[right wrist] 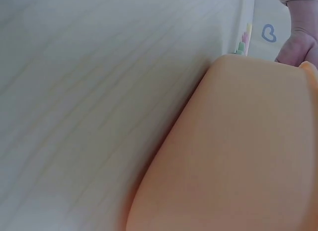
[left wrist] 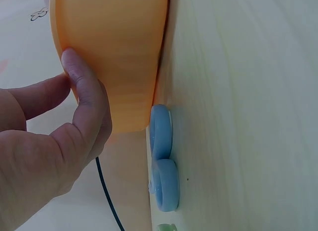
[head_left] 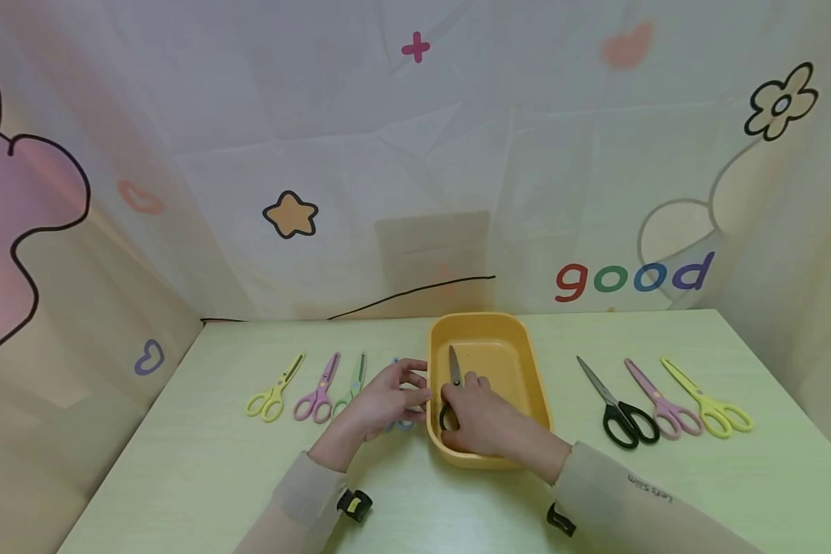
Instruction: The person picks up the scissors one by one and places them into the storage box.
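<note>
A yellow-orange plastic basket (head_left: 519, 338) stands on the table in the head view. Inside it, along its left side, lie scissors (head_left: 455, 362) with a metal blade and black handle. My right hand (head_left: 485, 419) reaches into the basket and grips these scissors by the handle, partly covering it. At the basket's left rim, my left hand (head_left: 388, 396) touches with loosely bent fingers. In the left wrist view its fingertips (left wrist: 74, 62) lie against the outer wall near the rim. Blue scissors (left wrist: 166, 184) lie below that hand. The right wrist view shows the basket's outer wall (right wrist: 228, 151) but no right hand.
Left of the basket lie yellow scissors (head_left: 272, 402), pink scissors (head_left: 313, 404) and green scissors (head_left: 342, 402). To the right are larger black-handled scissors (head_left: 623, 419), pink scissors (head_left: 672, 415) and yellow scissors (head_left: 720, 412). A printed cloth (head_left: 332, 277) hangs behind the table.
</note>
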`<state>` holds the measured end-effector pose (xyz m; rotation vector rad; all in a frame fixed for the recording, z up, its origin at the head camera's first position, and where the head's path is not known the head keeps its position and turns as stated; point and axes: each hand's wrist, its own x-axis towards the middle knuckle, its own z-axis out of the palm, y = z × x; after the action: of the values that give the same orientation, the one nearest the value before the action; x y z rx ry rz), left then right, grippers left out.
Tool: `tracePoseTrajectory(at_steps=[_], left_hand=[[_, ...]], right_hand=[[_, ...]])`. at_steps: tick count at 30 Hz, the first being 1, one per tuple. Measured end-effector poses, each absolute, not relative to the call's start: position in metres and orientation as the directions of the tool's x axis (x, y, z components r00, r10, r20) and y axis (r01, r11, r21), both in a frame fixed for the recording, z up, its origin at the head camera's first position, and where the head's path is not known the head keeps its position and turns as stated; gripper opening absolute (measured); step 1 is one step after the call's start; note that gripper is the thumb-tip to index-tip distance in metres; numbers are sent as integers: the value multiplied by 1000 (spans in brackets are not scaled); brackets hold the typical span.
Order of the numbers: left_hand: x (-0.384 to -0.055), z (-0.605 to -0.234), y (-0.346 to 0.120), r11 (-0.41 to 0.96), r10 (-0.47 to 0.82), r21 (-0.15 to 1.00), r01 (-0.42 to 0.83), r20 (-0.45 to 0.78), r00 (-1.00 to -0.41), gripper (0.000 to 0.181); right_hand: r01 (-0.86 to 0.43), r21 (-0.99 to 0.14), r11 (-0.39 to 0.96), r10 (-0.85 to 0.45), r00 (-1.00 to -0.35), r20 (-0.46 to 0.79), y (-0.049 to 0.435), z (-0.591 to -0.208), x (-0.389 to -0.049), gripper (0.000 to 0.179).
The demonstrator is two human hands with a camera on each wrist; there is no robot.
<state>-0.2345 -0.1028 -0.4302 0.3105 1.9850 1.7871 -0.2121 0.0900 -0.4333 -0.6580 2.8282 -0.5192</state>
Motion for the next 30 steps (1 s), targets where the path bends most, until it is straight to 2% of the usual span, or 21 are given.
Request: tracePoseTrajectory(at_steps=[8,14,20,30], left_hand=[[-234,-430,-103,131,452,982,-134,-179,-874,48],[-235,-432,-103,126,457,982,-140,-183,-871,48],[-236,-433,-103,128,456,982,-140,-184,-871,48],[-237,-431,-103,132,451,981,-142,-187,-873,49]], right_hand=[[-417,-268,869,-451,-889,-80,92,-431,-208,47],[-433,-258,864,-457,-888,-40,98,-429,-207,53],[-451,-286,846,-462,-886,30,104,-426,-208,38],[-498,-442,746,-484,-861,154,118,-413,-202,21]])
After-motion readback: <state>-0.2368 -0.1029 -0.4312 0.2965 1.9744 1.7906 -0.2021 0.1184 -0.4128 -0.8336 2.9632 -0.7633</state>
